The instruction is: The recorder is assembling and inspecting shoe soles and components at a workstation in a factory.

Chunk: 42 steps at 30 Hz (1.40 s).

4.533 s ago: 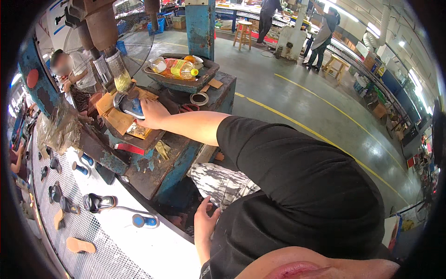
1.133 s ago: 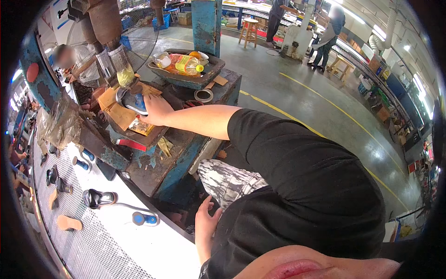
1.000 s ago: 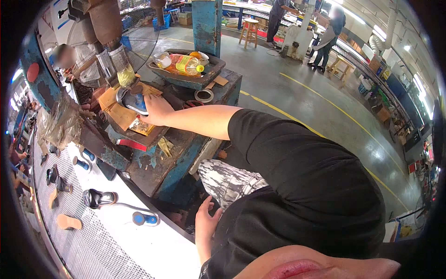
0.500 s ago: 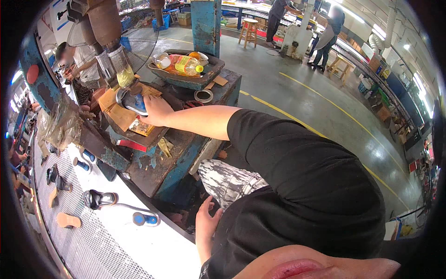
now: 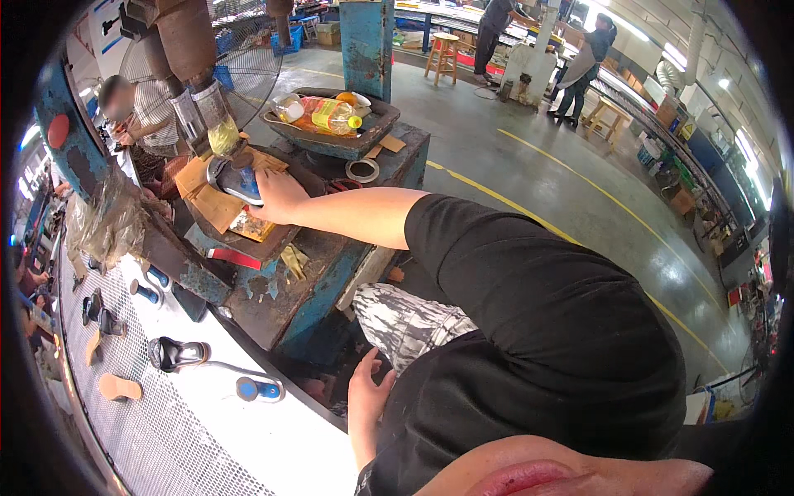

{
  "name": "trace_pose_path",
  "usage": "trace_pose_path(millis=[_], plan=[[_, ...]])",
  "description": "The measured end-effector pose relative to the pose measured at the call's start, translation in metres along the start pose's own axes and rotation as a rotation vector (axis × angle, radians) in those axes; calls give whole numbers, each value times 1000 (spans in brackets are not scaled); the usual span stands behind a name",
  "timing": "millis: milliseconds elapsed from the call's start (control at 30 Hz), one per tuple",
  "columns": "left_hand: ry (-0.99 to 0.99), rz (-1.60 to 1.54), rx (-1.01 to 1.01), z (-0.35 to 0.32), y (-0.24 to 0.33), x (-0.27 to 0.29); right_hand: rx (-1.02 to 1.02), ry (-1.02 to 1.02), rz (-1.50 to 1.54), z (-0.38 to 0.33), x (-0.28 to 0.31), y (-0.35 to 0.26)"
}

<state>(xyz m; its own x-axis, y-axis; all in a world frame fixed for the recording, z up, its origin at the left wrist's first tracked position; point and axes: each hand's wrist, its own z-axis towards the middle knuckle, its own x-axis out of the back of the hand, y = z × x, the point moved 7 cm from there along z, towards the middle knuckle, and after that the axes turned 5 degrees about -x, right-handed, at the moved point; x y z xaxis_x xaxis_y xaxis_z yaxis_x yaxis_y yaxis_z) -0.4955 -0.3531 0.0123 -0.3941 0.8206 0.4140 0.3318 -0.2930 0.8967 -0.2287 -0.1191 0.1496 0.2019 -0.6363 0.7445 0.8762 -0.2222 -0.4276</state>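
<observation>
Your right hand (image 5: 279,198) grips a rounded black shoe (image 5: 220,175) on a blue last (image 5: 248,178), fingertips partly hidden; left hand (image 5: 369,395) loosely open

At upper left of the frame, your right hand (image 5: 281,197) is on the shoe (image 5: 235,181) beneath the ram (image 5: 188,45). Up and right, the tray (image 5: 374,142) holds a bottle (image 5: 331,116), with tape (image 5: 375,172) just below. At lower left, a sandal (image 5: 176,355) lies left of a last (image 5: 260,389); your left hand (image 5: 369,398) is at lower centre.
</observation>
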Motion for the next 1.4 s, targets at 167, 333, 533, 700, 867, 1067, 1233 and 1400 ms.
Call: trace_pose_path(millis=[167,333,533,700,867,1067,1233,1400], plan=[[-1,9,9,0,-1,-1,-6,-20,12,0,-1,1],[7,19,1,1,-2,-2,0,-16,-1,0,1,0],[7,-14,21,1,1,-1,-24,-58,3,0,1,1],[5,-13,20,1,3,-1,-33,-80,-9,0,2,2],[14,-21,8,1,1,-2,-39,-105,-7,0,4,-1],[6,-3,20,2,2,-3,-1,1,12,0,6,1],[1,14,6,1,0,-3,-3,-7,18,-1,6,1],[8,-8,5,1,-1,-4,-4,-10,3,-2,6,0]])
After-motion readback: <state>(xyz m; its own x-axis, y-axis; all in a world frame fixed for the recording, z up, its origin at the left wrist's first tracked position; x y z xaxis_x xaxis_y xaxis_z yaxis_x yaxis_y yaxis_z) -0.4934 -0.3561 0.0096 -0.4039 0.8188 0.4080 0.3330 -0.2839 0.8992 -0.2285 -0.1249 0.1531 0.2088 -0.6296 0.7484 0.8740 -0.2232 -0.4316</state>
